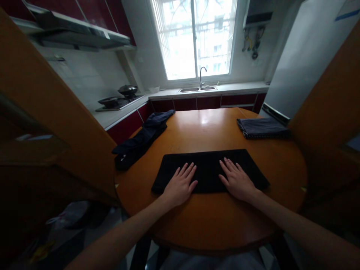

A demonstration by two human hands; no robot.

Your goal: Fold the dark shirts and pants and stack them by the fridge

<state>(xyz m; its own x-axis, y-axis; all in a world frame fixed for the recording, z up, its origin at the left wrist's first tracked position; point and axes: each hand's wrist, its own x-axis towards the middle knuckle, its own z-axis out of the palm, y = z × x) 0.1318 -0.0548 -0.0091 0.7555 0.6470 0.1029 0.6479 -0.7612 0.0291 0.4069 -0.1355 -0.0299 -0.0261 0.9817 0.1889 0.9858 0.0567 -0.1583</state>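
A black cloth [209,172], folded into a wide flat shape, lies on the round wooden table [205,221] in front of me. My left hand [180,184] rests flat on its left part, palm down with the fingers stretched out. On the right part of the cloth lies my right hand [236,180], also flat with its fingers spread. Neither hand grips anything. What kind of garment or fabric the black cloth is, I cannot tell.
Dark blue trousers [144,135] lie along the table's left edge. A folded grey cloth with a dark trimmed edge [263,128] sits at the back right. Beyond are a counter with a sink [189,90], a stove with pans [128,90] and a fridge [303,60].
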